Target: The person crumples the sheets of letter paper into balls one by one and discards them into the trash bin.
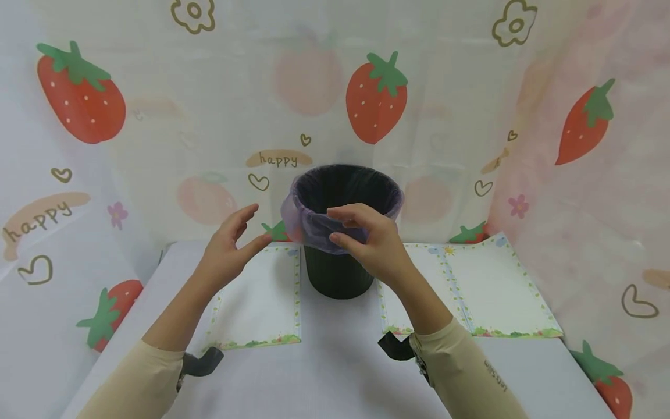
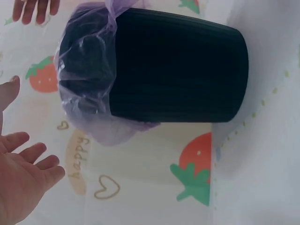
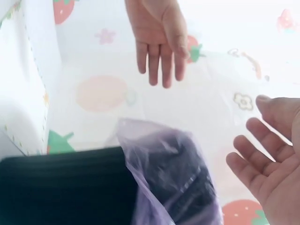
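A dark ribbed trash can (image 1: 337, 276) stands upright on the white table. A thin purple trash bag (image 1: 319, 230) lines it and is folded over its rim, with a loose bulge on the left side. My left hand (image 1: 230, 247) is held in the air left of the can, fingers extended and apart from the bag. My right hand (image 1: 374, 241) hovers in front of the can's right side, its fingers loosely bent and nothing in them. Both wrist views show a gap between the hands and the purple bag (image 2: 86, 70).
White sheets with leafy printed borders lie flat on both sides of the can: one sheet (image 1: 256, 297) at left, a wider one (image 1: 497, 291) at right. Behind stands a backdrop (image 1: 235, 116) printed with strawberries, and similar cloth hangs at both sides.
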{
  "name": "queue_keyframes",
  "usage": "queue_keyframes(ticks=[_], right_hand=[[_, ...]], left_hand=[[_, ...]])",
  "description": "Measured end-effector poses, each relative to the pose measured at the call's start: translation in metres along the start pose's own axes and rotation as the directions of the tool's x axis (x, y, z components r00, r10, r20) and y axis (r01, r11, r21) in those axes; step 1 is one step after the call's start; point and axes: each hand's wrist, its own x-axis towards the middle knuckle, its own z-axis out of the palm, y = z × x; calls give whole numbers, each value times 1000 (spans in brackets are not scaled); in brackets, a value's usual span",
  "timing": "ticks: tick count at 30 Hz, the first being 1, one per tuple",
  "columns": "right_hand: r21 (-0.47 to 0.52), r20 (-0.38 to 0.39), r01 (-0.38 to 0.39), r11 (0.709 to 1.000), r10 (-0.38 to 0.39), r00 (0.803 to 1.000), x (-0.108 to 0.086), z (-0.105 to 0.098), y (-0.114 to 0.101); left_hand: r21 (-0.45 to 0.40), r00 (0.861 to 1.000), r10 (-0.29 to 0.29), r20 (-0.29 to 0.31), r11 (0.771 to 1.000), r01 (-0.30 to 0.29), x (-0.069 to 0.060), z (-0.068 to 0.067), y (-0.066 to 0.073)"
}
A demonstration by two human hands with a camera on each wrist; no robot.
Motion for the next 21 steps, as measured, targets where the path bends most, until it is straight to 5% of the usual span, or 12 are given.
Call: queue_keyframes(ticks=[10,16,21], right_hand=[[-19,64,-33,999,34,997,-21,39,2],[-19,92,-63,998,64,994,-31,59,7],[-25,121,-104,994,107,987,-38,75,16]], left_hand=[[108,999,-36,-33,993,40,-48,-10,-29],[144,991,-132,-24,980,134,-74,-8,-53],[183,971,-241,-11,954,239,-88,-9,-73]])
